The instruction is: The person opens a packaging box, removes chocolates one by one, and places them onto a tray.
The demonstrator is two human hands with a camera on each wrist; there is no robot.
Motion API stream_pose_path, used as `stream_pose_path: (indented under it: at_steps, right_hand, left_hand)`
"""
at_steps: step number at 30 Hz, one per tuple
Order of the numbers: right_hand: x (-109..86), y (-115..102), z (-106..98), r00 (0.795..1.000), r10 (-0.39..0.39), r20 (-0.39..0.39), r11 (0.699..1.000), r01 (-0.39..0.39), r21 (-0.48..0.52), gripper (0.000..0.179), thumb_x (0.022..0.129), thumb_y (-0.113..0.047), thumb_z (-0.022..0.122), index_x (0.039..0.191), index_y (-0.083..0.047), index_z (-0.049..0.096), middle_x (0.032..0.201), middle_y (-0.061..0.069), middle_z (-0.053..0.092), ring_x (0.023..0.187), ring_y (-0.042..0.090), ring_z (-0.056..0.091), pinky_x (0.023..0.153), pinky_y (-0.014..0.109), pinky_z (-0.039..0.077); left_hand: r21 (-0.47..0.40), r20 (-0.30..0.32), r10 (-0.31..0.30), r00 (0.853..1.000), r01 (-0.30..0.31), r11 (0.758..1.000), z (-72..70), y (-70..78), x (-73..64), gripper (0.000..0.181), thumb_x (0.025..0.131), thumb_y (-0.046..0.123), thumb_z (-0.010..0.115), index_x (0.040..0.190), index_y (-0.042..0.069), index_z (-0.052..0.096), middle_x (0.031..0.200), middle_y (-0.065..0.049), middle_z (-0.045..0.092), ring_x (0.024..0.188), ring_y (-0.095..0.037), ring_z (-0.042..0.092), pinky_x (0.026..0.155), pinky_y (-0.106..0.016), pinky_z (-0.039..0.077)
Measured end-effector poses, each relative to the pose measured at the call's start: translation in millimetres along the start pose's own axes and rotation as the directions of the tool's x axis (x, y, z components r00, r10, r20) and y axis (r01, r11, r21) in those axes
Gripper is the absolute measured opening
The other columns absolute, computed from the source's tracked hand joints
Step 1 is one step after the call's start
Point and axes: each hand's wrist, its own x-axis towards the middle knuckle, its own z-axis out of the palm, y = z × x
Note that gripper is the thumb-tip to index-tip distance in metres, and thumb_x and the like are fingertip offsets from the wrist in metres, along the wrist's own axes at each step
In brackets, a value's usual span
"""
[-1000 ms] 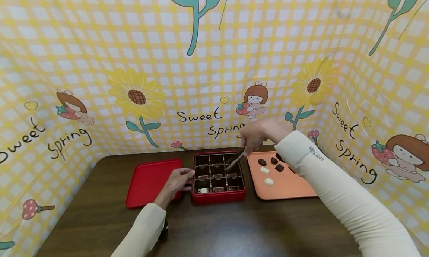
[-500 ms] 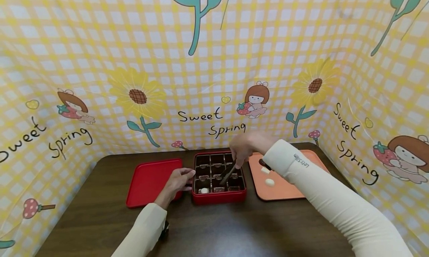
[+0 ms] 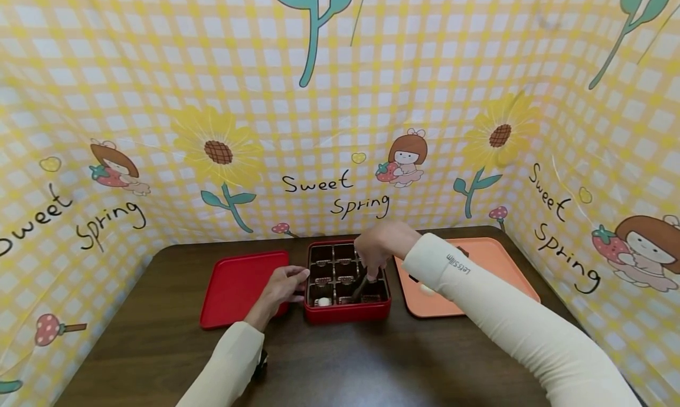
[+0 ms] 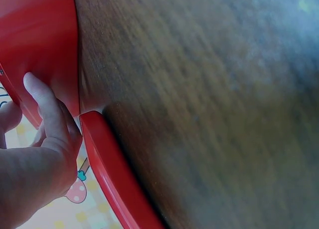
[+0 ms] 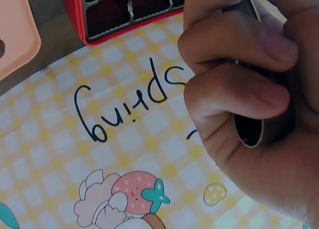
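My right hand (image 3: pixel 374 248) grips metal tongs (image 3: pixel 360 288), fingers wrapped round them; in the right wrist view their rounded end (image 5: pixel 276 124) shows below the curled fingers. The tongs point down into the front middle compartment of a red box (image 3: pixel 347 316) with a dark divided insert. I cannot tell whether their tips hold anything. A white chocolate (image 3: pixel 322 302) sits in the box's front left compartment. At the box's left side is my left hand (image 3: pixel 278 289); in the left wrist view its extended index finger (image 4: pixel 47 102) lies against the red wall.
A red lid (image 3: pixel 239 289) lies on the dark wooden table (image 3: pixel 340 360) left of the box. To the right is a peach tray (image 3: pixel 494 265), partly behind my right sleeve, with a white chocolate (image 3: pixel 425 290) showing. A checked cloth (image 3: pixel 340 130) hangs behind.
My right hand has come left and down with the tongs, from the box's right side to the front middle compartment. My sleeve now covers more of the tray's chocolates. The left hand stays put.
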Motion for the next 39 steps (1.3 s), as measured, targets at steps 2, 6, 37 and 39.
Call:
stream_pose_path:
  at_steps: [2, 6, 37, 39]
  right_hand:
    - [3.9, -3, 3, 1.000, 0.009, 0.008, 1.000, -0.009, -0.008, 0.014, 0.088, -0.036, 0.077, 0.092, -0.025, 0.069, 0.085, -0.005, 0.068, 0.069, 0.011, 0.057, 0.063, 0.030, 0.044]
    - [11.3, -9, 8, 1.000, 0.014, 0.017, 1.000, -0.014, -0.024, 0.013, 0.090, -0.032, 0.076, 0.085, -0.022, 0.069, 0.089, -0.002, 0.070, 0.073, 0.014, 0.061, 0.059, 0.030, 0.042]
    - [22.3, -12, 14, 1.000, -0.011, 0.028, 1.000, 0.011, 0.001, 0.014, 0.092, -0.025, 0.073, 0.080, -0.019, 0.069, 0.088, 0.003, 0.073, 0.061, 0.010, 0.055, 0.060, 0.029, 0.044]
    - [21.0, -12, 12, 1.000, -0.002, 0.027, 1.000, 0.002, -0.004, 0.014, 0.093, -0.026, 0.073, 0.081, -0.020, 0.070, 0.090, 0.004, 0.074, 0.061, 0.011, 0.054, 0.059, 0.029, 0.042]
  left_hand:
    - [-0.003, 0.001, -0.001, 1.000, 0.001, 1.000, -0.1, 0.1, -0.2, 0.035, 0.101, 0.022, 0.061, 0.128, 0.000, 0.062, 0.116, -0.016, 0.062, 0.089, -0.022, 0.063, 0.068, -0.034, 0.063]
    - [-0.008, 0.003, 0.002, 1.000, -0.002, 1.000, 0.5, 0.1, -0.2, 0.034, 0.100, 0.022, 0.062, 0.127, 0.001, 0.063, 0.114, -0.015, 0.062, 0.088, -0.021, 0.063, 0.067, -0.034, 0.062]
    - [-0.003, -0.011, -0.006, 1.000, 0.005, 1.000, 1.6, 1.7, -1.0, 0.035, 0.100, 0.020, 0.061, 0.128, -0.001, 0.062, 0.109, -0.014, 0.063, 0.086, -0.019, 0.062, 0.068, -0.035, 0.063]
    - [-0.004, -0.010, -0.005, 1.000, 0.005, 1.000, 1.3, 1.3, -0.8, 0.035, 0.100, 0.020, 0.061, 0.128, -0.001, 0.062, 0.109, -0.014, 0.062, 0.086, -0.020, 0.062, 0.069, -0.036, 0.063]
